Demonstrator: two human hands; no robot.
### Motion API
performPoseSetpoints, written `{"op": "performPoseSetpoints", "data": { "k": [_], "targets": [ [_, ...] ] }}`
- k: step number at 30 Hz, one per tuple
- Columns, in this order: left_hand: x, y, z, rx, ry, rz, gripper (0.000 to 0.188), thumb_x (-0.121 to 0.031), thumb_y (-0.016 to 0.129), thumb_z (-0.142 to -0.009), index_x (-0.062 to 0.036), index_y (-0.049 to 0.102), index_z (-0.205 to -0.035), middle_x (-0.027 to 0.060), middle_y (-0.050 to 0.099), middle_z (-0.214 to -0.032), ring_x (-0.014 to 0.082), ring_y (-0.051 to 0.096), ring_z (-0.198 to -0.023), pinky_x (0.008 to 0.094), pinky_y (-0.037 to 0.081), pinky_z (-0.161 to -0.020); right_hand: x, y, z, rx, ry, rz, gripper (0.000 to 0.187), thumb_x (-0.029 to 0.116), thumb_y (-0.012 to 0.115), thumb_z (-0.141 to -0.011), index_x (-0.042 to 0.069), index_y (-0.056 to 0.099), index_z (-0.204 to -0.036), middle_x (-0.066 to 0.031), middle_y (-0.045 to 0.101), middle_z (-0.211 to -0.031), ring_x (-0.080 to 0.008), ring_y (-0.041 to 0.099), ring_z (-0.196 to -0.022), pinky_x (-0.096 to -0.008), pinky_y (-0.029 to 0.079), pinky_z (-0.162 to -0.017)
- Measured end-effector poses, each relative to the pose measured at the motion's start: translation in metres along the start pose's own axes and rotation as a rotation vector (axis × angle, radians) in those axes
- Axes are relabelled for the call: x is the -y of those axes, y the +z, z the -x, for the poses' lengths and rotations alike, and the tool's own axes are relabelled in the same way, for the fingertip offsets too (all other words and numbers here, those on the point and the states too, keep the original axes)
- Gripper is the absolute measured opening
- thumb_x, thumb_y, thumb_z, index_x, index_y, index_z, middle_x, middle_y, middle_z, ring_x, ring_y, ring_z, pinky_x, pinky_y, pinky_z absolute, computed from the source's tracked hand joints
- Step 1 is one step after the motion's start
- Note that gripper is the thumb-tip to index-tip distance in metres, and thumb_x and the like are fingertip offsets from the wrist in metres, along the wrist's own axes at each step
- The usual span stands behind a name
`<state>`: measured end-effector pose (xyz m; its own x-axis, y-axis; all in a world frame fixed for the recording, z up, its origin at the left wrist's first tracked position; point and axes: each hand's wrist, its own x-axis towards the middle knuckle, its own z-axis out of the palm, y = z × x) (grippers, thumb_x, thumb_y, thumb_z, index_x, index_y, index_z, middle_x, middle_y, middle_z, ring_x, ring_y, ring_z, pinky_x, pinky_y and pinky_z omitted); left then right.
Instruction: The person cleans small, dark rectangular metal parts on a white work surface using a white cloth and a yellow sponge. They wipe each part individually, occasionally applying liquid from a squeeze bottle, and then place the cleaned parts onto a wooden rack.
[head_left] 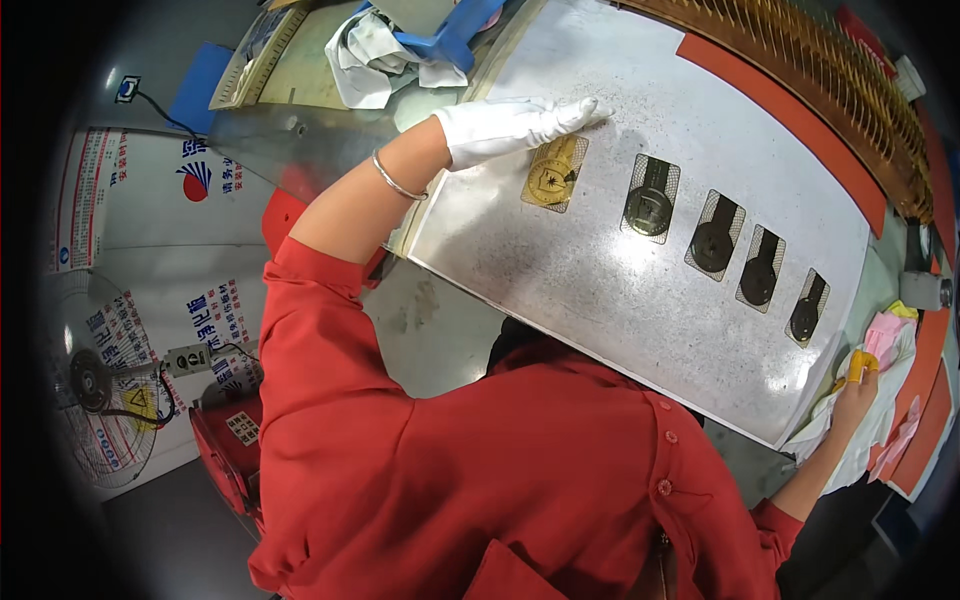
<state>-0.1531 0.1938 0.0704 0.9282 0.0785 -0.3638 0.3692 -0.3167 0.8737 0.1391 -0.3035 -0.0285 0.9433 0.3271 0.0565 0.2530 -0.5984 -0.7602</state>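
Observation:
My left hand point(520, 128) wears a white glove and is open, its fingers stretched out together over the far left of the white board point(500, 230). Just below its fingers lies a gold rectangular plate point(554, 175) with a round emblem. To the right, several darker plates form a slanting row, among them a dark plate point(650, 200) with a round medallion and mesh-like corners. My right hand point(857, 388) has yellow covers on its fingertips. Its fingers are bent close together beside a white cloth point(835, 450) and a pink cloth point(885, 335); what they grip is hidden.
A brown rack point(800, 70) with a row of thin prongs runs along the far edge, beside a red strip point(780, 105). At the upper left, crumpled white cloth point(365, 65) lies against a blue tray point(455, 35). A fan point(92, 380) stands at far left.

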Motion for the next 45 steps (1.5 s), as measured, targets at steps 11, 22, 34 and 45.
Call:
{"op": "performPoseSetpoints", "data": {
  "k": [11, 22, 34, 45],
  "targets": [
    [-0.007, 0.012, -0.022, -0.001, 0.001, -0.374, 0.067, -0.059, 0.026, -0.089, -0.0112, 0.034, -0.135, 0.0105, 0.036, -0.138, 0.0224, 0.033, -0.126, 0.0301, 0.023, -0.105, 0.006, 0.001, 0.0, 0.002, -0.009, 0.018, 0.014, 0.016, 0.053, -0.088, 0.002, 0.055, -0.09, 0.0021, 0.045, -0.064, -0.0048, 0.039, -0.049, -0.0205, 0.03, -0.044],
    [-0.008, 0.015, -0.035, 0.04, -0.045, -0.492, 0.056, -0.045, 0.033, -0.091, -0.0088, 0.034, -0.134, 0.0105, 0.038, -0.136, 0.0217, 0.035, -0.124, 0.0288, 0.027, -0.104, 0.011, 0.002, 0.002, 0.005, -0.034, -0.017, 0.012, 0.014, 0.053, -0.088, 0.002, 0.055, -0.088, 0.002, 0.045, -0.062, -0.0054, 0.04, -0.049, -0.0208, 0.03, -0.044],
    [-0.016, 0.024, -0.043, 0.032, -0.019, -0.518, 0.058, -0.049, 0.032, -0.09, -0.0128, 0.032, -0.136, 0.0099, 0.033, -0.139, 0.023, 0.032, -0.126, 0.032, 0.024, -0.105, 0.004, 0.002, 0.003, -0.024, -0.088, 0.016, 0.017, 0.017, 0.054, -0.088, 0.001, 0.056, -0.091, 0.0002, 0.049, -0.064, -0.0064, 0.042, -0.05, -0.0216, 0.032, -0.045],
    [-0.042, 0.053, -0.062, 0.135, 0.087, -0.215, 0.061, -0.053, 0.031, -0.09, -0.0149, 0.029, -0.137, 0.0084, 0.023, -0.144, 0.0227, 0.021, -0.133, 0.034, 0.018, -0.109, 0.011, 0.002, 0.002, 0.014, -0.027, -0.006, 0.015, 0.016, 0.053, -0.089, 0.001, 0.055, -0.091, -0.0014, 0.051, -0.068, -0.0064, 0.043, -0.051, -0.0215, 0.034, -0.046]
  ]
}}
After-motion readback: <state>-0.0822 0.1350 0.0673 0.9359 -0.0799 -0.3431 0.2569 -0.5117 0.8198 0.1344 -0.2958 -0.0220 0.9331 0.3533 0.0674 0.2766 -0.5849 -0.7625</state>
